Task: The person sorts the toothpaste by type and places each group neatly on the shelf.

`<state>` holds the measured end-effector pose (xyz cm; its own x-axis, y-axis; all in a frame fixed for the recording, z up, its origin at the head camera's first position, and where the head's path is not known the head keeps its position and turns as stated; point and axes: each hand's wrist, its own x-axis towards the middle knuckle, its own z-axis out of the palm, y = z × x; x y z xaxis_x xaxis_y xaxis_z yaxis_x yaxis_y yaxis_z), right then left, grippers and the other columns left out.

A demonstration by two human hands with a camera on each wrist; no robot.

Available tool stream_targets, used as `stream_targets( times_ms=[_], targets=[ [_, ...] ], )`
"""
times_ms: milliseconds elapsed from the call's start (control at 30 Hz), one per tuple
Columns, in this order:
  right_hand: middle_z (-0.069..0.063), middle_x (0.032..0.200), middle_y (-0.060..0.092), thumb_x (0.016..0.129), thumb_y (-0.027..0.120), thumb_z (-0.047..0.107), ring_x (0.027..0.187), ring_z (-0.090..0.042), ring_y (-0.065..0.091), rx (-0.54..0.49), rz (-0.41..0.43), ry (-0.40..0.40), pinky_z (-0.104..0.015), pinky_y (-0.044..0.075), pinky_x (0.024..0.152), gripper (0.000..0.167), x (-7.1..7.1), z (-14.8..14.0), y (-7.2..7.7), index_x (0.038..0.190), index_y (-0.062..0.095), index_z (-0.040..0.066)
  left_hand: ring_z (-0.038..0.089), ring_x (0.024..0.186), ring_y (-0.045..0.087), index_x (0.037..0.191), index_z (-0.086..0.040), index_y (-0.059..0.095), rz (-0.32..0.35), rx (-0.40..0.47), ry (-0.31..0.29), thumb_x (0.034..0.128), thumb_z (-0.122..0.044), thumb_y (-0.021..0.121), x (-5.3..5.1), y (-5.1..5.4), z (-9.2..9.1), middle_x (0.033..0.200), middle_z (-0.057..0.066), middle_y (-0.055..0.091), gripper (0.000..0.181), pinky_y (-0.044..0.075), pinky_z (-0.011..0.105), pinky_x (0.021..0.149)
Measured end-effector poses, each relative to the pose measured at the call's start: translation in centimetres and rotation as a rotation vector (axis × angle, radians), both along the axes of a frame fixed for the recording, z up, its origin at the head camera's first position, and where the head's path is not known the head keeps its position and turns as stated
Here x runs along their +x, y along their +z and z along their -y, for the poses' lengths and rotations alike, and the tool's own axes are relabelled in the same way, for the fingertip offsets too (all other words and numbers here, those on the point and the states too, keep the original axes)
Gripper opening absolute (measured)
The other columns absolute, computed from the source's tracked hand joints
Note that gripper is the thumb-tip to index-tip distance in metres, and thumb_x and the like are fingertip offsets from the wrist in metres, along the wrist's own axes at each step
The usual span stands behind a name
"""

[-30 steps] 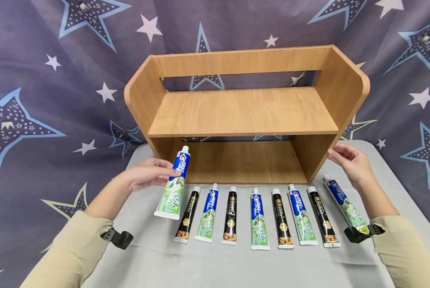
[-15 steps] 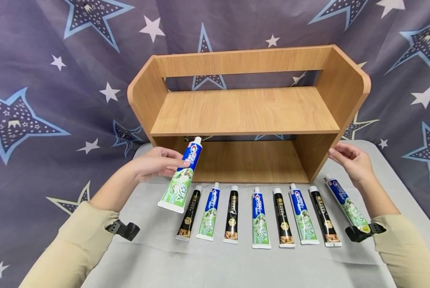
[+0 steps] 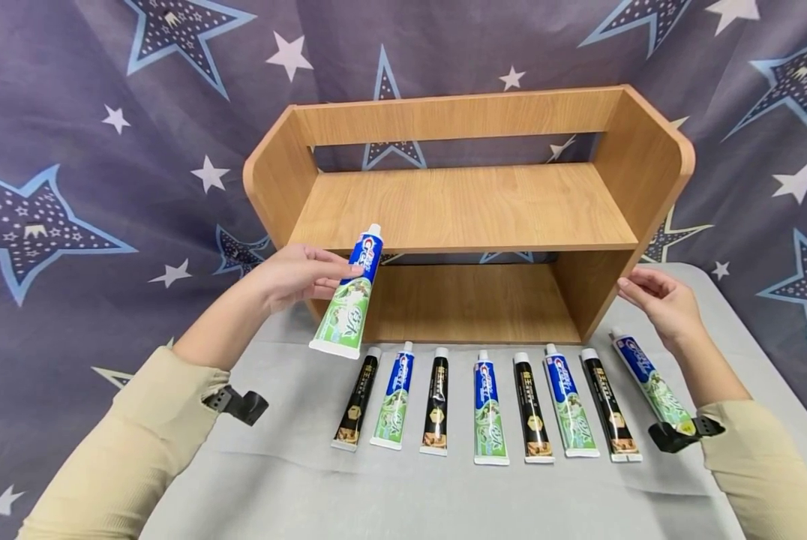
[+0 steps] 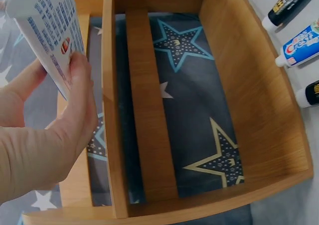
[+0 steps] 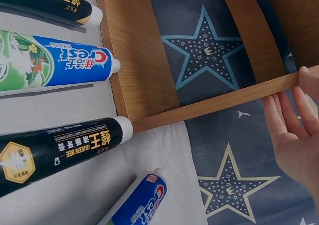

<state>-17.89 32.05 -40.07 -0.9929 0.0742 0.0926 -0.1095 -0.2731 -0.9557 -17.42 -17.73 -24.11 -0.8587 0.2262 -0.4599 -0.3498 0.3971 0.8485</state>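
My left hand (image 3: 298,276) pinches a blue and green toothpaste tube (image 3: 344,309) between thumb and fingers, cap up and tilted right. It hangs in front of the left part of the two-tier wooden shelf (image 3: 471,210), its cap overlapping the upper board's front edge. In the left wrist view the tube's white printed back (image 4: 47,28) shows. My right hand (image 3: 661,304) holds the front edge of the shelf's right side panel; in the right wrist view its thumb and fingers (image 5: 284,110) lie on opposite sides of that edge.
Before the shelf, black tubes (image 3: 356,401) and blue-green tubes (image 3: 393,397) lie in an alternating row, caps toward it. A slanted blue-green tube (image 3: 649,379) lies at the right end, below my right hand. A star-patterned curtain (image 3: 140,150) hangs behind the grey-covered table (image 3: 403,499).
My left hand has carried the toothpaste tube up and to the right, from near the lower compartment to the upper board's front edge. The right hand has stayed on the side panel.
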Motion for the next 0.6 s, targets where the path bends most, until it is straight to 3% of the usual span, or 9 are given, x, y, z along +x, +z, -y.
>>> stream_targets(
  times_ms=[333, 467, 600],
  targets=[
    [0.004, 0.085, 0.073, 0.081, 0.072, -0.001, 0.078, -0.005, 0.070, -0.021, -0.081, 0.041, -0.018, 0.059, 0.074, 0.020, -1.1, -1.3, -2.3, 0.097, 0.072, 0.012, 0.006, 0.068, 0.066, 0.118, 0.003, 0.058, -0.003, 0.000, 0.111, 0.0868, -0.023, 0.071, -2.1, 2.2, -0.7, 0.072, -0.004, 0.071, 0.042, 0.058, 0.016, 0.066],
    [0.006, 0.082, 0.072, 0.084, 0.068, -0.004, 0.076, -0.004, 0.069, -0.009, -0.040, 0.012, -0.016, 0.059, 0.073, 0.020, -0.4, -0.5, -1.1, 0.094, 0.071, 0.013, 0.006, 0.066, 0.066, 0.127, 0.003, 0.047, 0.013, -0.002, 0.167, 0.0876, -0.023, 0.070, -3.2, 3.2, -0.8, 0.075, -0.003, 0.068, 0.053, 0.058, 0.016, 0.065],
    [0.009, 0.081, 0.072, 0.086, 0.065, -0.005, 0.075, -0.002, 0.069, 0.026, -0.024, -0.022, -0.013, 0.058, 0.071, 0.022, -0.1, 0.0, -0.6, 0.091, 0.071, 0.016, 0.007, 0.071, 0.065, 0.142, 0.000, 0.032, 0.031, 0.000, 0.227, 0.0880, -0.023, 0.069, -4.6, 4.1, -1.3, 0.096, 0.002, 0.062, 0.069, 0.058, 0.017, 0.069]
  ],
)
